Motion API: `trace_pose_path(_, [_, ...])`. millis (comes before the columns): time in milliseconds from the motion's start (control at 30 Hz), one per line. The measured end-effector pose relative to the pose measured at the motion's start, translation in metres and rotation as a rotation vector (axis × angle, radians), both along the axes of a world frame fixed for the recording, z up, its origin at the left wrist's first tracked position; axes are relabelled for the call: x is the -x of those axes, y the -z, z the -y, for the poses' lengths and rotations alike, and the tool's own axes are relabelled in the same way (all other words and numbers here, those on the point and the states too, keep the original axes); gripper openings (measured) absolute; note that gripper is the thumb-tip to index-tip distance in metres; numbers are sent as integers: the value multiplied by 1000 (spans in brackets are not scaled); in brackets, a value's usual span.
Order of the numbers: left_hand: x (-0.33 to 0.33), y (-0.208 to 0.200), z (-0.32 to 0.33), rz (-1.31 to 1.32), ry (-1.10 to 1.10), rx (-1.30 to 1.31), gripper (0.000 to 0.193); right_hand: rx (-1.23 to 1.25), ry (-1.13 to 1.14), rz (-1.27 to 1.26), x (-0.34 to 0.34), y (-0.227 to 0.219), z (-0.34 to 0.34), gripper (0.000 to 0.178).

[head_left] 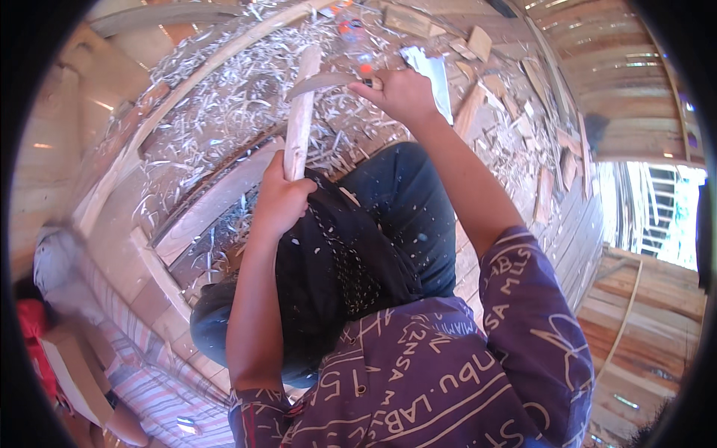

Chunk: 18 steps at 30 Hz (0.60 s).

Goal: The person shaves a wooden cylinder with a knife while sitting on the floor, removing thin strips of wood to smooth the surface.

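Note:
My left hand (284, 196) is wrapped round the lower end of a pale wooden stick (300, 128), which points up and away from my lap. In my right hand (403, 95) is the handle of a knife with a broad, curved blade (323, 82). The blade lies across the stick near its far end. A dark cloth (336, 246) covers part of my lap under the left hand, with small pale flecks on it.
Curled wood shavings (224, 97) litter the floor ahead. Wood blocks (407, 20) and offcuts lie at the far right. A clear plastic bottle (351, 30) and a pale sheet (432, 71) lie beyond my right hand. A striped cloth (149, 366) is at lower left.

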<state>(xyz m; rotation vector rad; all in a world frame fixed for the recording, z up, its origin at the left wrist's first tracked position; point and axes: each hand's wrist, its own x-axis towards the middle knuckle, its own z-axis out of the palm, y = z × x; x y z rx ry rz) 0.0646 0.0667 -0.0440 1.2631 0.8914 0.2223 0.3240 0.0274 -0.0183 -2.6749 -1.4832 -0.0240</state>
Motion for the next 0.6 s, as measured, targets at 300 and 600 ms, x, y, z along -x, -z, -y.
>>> trace_pose_path(300, [24, -8, 10, 61, -46, 138, 45, -229, 114, -197, 12, -7, 19, 65])
trace_pose_path(600, [26, -40, 58, 374, 272, -186, 42, -119, 567, -140, -155, -7, 24, 74])
